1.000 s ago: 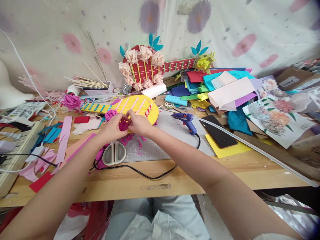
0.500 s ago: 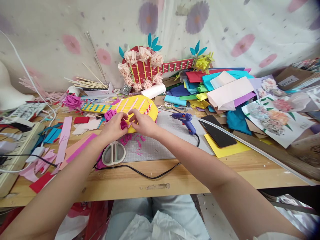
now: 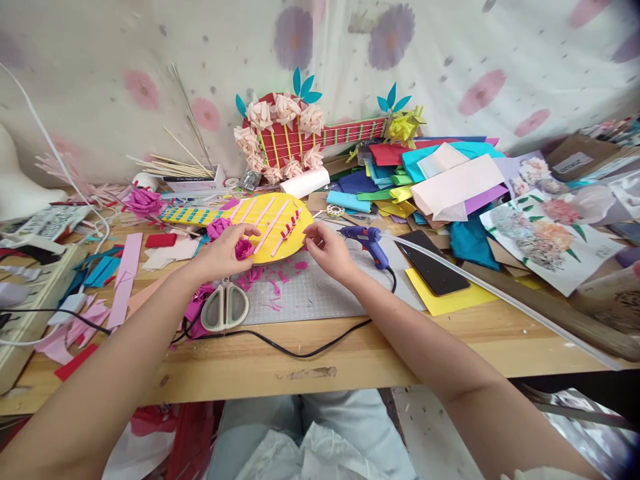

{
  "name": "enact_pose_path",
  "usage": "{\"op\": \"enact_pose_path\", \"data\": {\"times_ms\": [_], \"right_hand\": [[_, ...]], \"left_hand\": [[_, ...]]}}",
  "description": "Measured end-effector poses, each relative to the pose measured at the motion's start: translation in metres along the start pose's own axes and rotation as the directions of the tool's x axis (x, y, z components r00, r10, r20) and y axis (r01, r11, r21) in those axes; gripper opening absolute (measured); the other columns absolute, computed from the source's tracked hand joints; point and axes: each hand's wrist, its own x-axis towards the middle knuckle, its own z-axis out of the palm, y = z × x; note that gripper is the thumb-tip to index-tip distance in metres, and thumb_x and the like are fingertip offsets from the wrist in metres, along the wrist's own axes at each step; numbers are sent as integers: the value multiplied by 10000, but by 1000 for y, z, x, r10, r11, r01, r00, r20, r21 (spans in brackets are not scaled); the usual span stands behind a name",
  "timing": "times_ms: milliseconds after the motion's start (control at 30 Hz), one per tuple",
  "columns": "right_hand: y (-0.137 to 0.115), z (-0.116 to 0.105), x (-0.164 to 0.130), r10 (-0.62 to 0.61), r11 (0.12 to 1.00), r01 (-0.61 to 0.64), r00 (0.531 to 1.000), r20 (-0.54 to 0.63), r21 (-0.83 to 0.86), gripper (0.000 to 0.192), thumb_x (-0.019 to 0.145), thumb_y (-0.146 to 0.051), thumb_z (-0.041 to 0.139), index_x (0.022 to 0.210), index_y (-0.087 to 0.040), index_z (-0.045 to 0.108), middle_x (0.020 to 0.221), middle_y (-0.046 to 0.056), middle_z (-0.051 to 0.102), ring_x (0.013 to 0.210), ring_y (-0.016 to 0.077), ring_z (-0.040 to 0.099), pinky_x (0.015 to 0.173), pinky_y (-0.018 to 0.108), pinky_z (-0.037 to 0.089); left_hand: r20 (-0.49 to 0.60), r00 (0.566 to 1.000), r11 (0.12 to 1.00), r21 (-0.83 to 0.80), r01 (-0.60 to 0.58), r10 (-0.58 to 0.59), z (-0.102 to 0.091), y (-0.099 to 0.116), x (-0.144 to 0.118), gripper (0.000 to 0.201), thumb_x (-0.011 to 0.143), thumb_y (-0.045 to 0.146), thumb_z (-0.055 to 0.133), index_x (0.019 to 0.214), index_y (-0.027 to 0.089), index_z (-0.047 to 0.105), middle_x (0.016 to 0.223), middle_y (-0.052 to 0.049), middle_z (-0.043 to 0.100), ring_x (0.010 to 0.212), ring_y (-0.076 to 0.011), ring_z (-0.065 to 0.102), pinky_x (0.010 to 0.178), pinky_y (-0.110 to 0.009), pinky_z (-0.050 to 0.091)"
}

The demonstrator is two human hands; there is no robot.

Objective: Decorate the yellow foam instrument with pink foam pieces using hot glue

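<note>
Wooden table [image 3: 350,363]: cutting mat [image 3: 320,297], scissors [image 3: 225,308], glue gun [image 3: 367,241], phone [image 3: 433,270].

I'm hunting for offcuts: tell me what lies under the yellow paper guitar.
The yellow paper guitar rests on the grey cutting mat, with magenta scraps scattered in front of it. The left hand pinches a magenta paper flower at its edge. Anything beneath the body is hidden.
</note>
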Motion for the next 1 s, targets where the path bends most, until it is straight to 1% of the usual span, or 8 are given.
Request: {"op": "enact_pose_path", "data": {"times_ms": [67, 133, 267, 400, 500, 767, 900, 1000], "right_hand": [[5, 3, -3, 17, 999, -16, 999, -29, 40, 143, 753, -211, 469, 884, -209, 527, 762, 4, 623, 631, 130, 542, 605, 266, 435], [9, 5, -5, 39, 997, -35, 998, -54, 68, 155, 751, -218, 465, 895, -210, 523, 769, 7, 624, 636, 135, 547, 603, 273, 435], [15, 8, -9, 64, 993, -60, 997, -33, 100, 155, 755, -215, 454, 899, -215, 511, 778, 9, 640, 649, 142, 561, 626, 287, 440], [19, 6, -10, 57, 992, -52, 997, -43, 118, 151, 746, -205, 455, 889, -212, 503, 778, 9, 637, 642, 141, 552, 623, 288, 439], [21, 4, -9, 69, 992, -63, 996, -54, 111, 157, 735, -196, 457, 883, -209, 510, 795, 11, 633, 636, 137, 542, 616, 285, 435], [21, 4, -10, 98, 984, -92, 995, -34, 149, 157, 728, -184, 446, 873, -211, 500, 771, 2, 641, 634, 134, 553, 616, 282, 441], [23, 7, -11, 92, 983, -85, 995, -32, 160, 177, 719, -181, 447, 884, -216, 498, 774, -1, 648, 636, 135, 556, 619, 284, 444], [24, 8, -12, 88, 984, -81, 996, -34, 161, 183, 717, -187, 448, 891, -217, 498, 778, 1, 650, 638, 137, 556, 621, 288, 447]], "left_hand": [[-8, 999, 999, -22, -43, 42, 1, 1, 3, 446, 662, 249, 555, 1096, 192, 471, 1164, -85, 561, 1160, -228, 502, 1033, -405, 370], [-16, 998, 997, -58, -54, 53, 3, 2, 6, 414, 673, 240, 552, 1076, 191, 467, 1088, -74, 597, 1131, -218, 524, 1036, -406, 366], [16, 999, 989, -143, -40, 43, 3, 1, 9, 372, 702, 236, 538, 1060, 192, 448, 956, -47, 630, 1008, -192, 587, 987, -393, 405], [51, 999, 994, -112, -13, 19, 0, 4, 11, 389, 680, 227, 533, 1056, 189, 443, 889, -27, 627, 913, -182, 601, 923, -375, 438], [64, 998, 999, -34, 6, -4, -2, 5, 11, 382, 665, 221, 527, 1040, 187, 462, 918, -35, 627, 934, -192, 595, 902, -365, 441], [76, 997, 993, 117, -8, -1, -2, -2, 10, 380, 663, 212, 513, 1041, 189, 479, 977, -49, 628, 1017, -211, 574, 903, -352, 428], [83, 996, 986, 169, 10, -24, -2, 0, 10, 276, 666, 229, 520, 939, 194, 500, 1111, -73, 601, 1062, -225, 558, 893, -352, 429], [86, 996, 982, 188, 19, -35, -2, 2, 10, 204, 669, 228, 511, 871, 198, 497, 1132, -77, 597, 1055, -227, 560, 880, -351, 432]]}}
